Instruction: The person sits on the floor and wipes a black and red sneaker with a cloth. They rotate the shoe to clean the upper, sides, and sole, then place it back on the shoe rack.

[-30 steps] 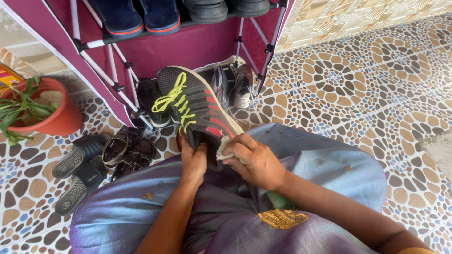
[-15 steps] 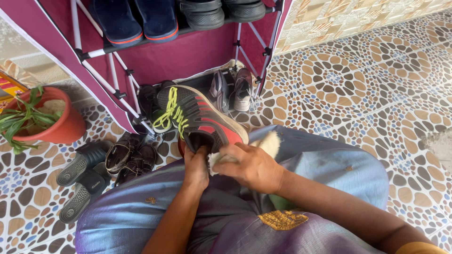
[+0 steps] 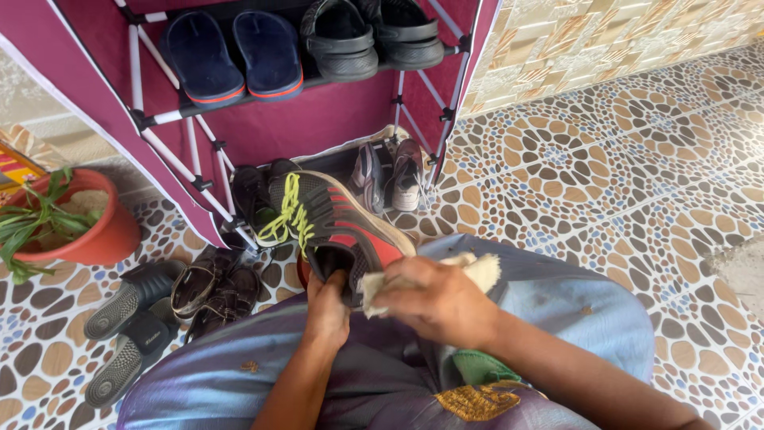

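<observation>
Cream cloth (image 3: 446, 275), gripped by right hand (image 3: 434, 299), now shifted to 3 o'clock of sneaker (image 3: 334, 223); heel clasped by left hand (image 3: 326, 306)

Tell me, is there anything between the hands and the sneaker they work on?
Partly. The left hand grips the sneaker directly at its heel. A pale cloth, held in the right hand, lies between that hand and the shoe.

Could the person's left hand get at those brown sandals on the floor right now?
Probably not at once: the left hand is gripping the heel of the black and red sneaker. The brown sandals lie on the tiled floor just left of it, with nothing between.
</observation>
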